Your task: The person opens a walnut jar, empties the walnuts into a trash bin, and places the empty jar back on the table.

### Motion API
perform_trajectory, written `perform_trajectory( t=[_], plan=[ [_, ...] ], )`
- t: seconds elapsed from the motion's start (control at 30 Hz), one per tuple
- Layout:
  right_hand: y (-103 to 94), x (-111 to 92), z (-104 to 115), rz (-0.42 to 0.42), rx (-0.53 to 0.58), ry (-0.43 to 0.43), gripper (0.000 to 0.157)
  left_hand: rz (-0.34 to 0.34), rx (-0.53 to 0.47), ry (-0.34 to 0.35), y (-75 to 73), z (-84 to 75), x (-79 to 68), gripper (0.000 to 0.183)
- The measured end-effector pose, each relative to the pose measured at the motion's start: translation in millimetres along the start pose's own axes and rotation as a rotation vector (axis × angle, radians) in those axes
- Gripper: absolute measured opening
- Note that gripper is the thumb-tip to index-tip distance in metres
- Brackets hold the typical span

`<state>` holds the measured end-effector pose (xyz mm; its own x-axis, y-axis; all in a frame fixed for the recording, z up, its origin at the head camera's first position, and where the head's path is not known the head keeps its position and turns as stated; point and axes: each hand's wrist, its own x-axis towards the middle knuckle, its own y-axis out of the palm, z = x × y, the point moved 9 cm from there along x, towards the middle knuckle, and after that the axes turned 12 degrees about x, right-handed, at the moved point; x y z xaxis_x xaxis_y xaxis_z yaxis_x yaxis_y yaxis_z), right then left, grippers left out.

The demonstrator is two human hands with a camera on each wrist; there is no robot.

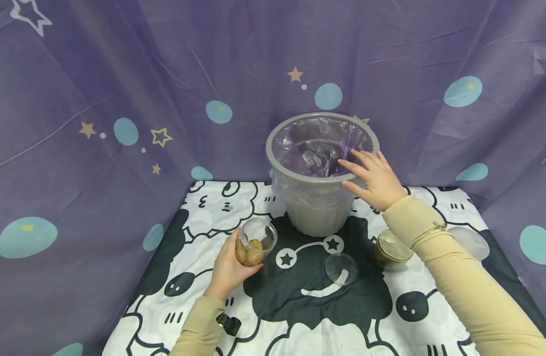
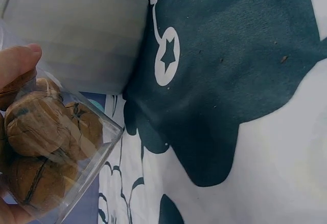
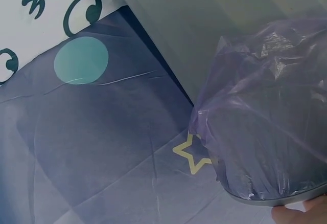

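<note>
My left hand [image 1: 233, 267] grips a clear plastic jar [image 1: 269, 232] from its left side. Inside it sit several brown walnuts [image 2: 38, 127], seams showing in the left wrist view; the jar's mouth has no lid on it. To the right, a grey trash bin [image 1: 319, 217] stands upright, lined with a thin purple plastic bag [image 3: 255, 121] folded over its rim. My right hand [image 1: 375, 180] is at the bin's right rim, fingers spread over the opening with nothing held. In the right wrist view only some fingertips [image 3: 291, 215] show, right at the rim.
A clear round lid [image 1: 341, 269] lies on the patterned cloth [image 1: 299, 341] in front of the bin. Under my right forearm stands a jar with a gold lid [image 1: 394, 247], and a translucent white disc [image 1: 471, 242] lies beyond it. A purple curtain [image 1: 237, 54] hangs behind.
</note>
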<state>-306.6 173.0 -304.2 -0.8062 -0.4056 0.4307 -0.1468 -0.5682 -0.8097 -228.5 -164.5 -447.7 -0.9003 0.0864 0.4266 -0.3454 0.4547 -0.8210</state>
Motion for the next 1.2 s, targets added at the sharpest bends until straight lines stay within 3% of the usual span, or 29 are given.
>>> perform_trajectory(
  t=[0.27,0.7,1.2],
  plan=[
    [0.4,0,0,-0.001,-0.009,0.001,0.053,-0.008,0.025,0.027,-12.6,-3.1,9.4,0.109],
    [0.1,-1,2,0.009,-0.029,-0.006,0.051,-0.087,0.051,0.085,-51.5,-3.8,27.0,0.109],
    [0.6,0,1,0.025,-0.026,0.006,0.051,-0.101,0.016,0.139,-83.9,-17.7,61.8,0.11]
  ],
)
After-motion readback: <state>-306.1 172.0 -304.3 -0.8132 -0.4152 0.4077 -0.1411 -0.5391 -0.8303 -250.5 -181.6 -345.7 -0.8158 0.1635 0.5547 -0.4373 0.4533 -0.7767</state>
